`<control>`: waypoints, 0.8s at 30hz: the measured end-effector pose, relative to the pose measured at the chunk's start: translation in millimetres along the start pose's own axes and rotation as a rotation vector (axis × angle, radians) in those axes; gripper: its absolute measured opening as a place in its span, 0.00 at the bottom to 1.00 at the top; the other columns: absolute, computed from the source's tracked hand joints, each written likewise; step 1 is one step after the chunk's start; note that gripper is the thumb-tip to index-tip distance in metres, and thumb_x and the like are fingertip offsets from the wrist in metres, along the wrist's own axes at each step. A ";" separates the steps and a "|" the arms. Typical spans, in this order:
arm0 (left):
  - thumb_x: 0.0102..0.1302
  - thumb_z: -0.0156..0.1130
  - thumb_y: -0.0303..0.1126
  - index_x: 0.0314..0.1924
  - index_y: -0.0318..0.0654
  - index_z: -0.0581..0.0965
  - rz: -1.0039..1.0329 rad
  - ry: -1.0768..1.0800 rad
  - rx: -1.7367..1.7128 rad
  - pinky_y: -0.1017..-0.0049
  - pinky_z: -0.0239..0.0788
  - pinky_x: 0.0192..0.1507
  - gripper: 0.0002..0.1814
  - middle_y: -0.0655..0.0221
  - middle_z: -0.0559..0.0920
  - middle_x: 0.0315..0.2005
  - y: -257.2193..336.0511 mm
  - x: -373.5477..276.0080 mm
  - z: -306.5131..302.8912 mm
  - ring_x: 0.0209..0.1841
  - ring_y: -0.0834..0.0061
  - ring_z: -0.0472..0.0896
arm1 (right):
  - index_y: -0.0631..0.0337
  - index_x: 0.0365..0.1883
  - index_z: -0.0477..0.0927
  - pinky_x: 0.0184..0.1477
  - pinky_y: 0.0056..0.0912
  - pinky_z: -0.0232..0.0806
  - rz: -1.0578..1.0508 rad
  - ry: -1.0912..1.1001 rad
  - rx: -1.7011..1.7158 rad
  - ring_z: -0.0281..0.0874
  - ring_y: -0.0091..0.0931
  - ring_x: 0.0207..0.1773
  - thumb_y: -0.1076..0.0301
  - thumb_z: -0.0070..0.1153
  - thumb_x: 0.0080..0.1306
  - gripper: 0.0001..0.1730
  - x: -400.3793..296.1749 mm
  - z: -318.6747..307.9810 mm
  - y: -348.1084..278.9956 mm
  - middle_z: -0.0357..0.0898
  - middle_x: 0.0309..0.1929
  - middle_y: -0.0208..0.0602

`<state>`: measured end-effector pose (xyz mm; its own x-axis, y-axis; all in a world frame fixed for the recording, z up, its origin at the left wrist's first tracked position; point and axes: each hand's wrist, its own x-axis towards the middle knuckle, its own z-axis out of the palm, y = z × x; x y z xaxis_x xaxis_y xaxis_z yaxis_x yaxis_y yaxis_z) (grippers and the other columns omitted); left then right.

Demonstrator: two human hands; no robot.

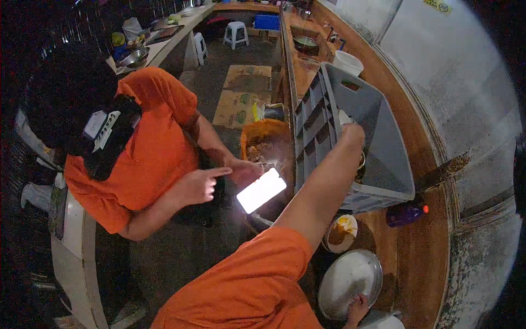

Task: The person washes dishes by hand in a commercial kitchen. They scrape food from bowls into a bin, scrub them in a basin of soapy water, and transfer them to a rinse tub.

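My left arm reaches up over a grey plastic crate [380, 135]. My left hand [352, 129] is bent down inside it beside a whitish object [344, 118]; its fingers are hidden, so its hold cannot be made out. At the lower right my right hand [359, 306] grips the rim of a round, shiny metal tray [349, 279], its fingers curled over the edge. A white bowl [342, 234] with orange-brown residue lies between the tray and the crate. Some dishware shows partly inside the crate, below my left wrist.
At left stands a co-worker in an orange shirt [160, 135], holding a glowing smartphone [262, 191]. An orange bin [263, 135] with scraps stands beside the wooden counter [423, 263]. A purple bottle [404, 216] and a white tub [348, 62] are near the crate. Flattened cardboard [242, 96] covers part of the floor.
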<state>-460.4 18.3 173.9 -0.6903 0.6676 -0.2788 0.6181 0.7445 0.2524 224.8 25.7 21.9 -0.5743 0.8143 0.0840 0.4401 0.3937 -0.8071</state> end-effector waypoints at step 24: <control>0.60 0.63 0.38 0.52 0.50 0.80 -0.080 0.249 -0.079 0.52 0.67 0.53 0.19 0.71 0.77 0.57 -16.8 19.8 26.6 0.59 0.62 0.74 | 0.65 0.43 0.75 0.24 0.24 0.65 0.237 -0.147 0.053 0.73 0.21 0.31 0.59 0.55 0.66 0.17 -6.1 6.5 -20.7 0.76 0.31 0.32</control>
<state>-474.5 19.0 139.4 -0.8127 0.5788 -0.0669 0.5337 0.7856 0.3132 214.7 9.8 34.3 -0.5553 0.8089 -0.1931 0.5397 0.1739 -0.8237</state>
